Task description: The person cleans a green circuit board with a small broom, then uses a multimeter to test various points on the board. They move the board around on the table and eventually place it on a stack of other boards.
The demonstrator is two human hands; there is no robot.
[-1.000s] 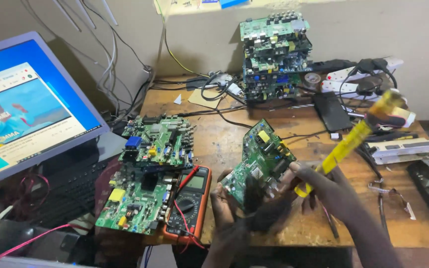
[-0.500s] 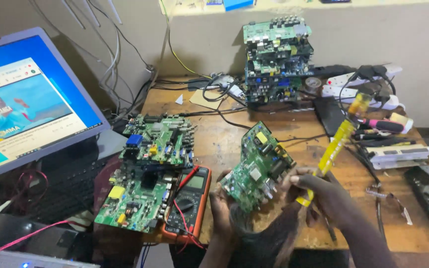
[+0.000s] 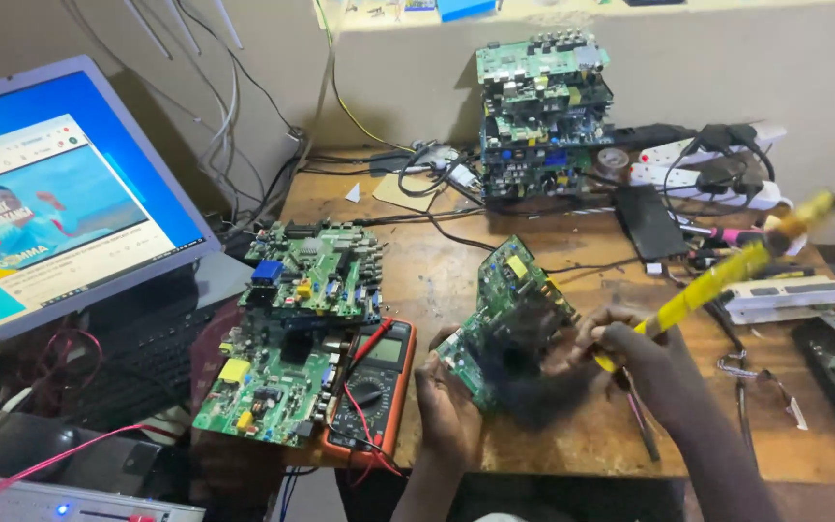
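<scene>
My left hand grips the lower edge of a green circuit board and holds it tilted up off the wooden table. My right hand holds a brush with a long yellow handle; the handle points up to the right and is blurred. Dark bristles lie against the board's face. The two hands are close together at the front middle of the table.
Two more green boards lie at the left beside an orange multimeter with red leads. A stack of boards stands at the back. A lit monitor is on the left. Power strips, a phone and tools crowd the right side.
The yellow handle has swung about while the bristles stay on the board. The tilted board has shifted slightly in my left hand.
</scene>
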